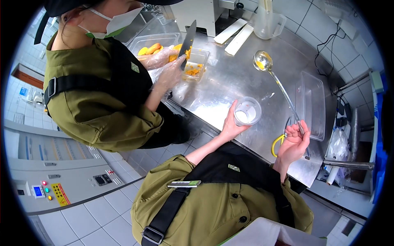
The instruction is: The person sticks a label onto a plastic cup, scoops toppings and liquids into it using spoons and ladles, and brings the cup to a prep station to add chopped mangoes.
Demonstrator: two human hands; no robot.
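Note:
My left hand [234,122] is wrapped round the side of a clear plastic cup [248,111] with something white at its bottom. In my right hand [294,144] is the handle of a long metal ladle [263,60], whose bowl points away from me over the steel table and carries some orange residue. Scissors with yellow handles [277,146] lie on the table just left of my right hand. To the right of the ladle handle is a clear plastic container [312,105].
At the left, a co-worker [98,82] in thin plastic gloves holds a large knife [189,41] over clear tubs of orange pieces [195,70]. White strips [239,39], a clear jug [269,25] and a machine [195,14] stand at the back of the steel table [221,88].

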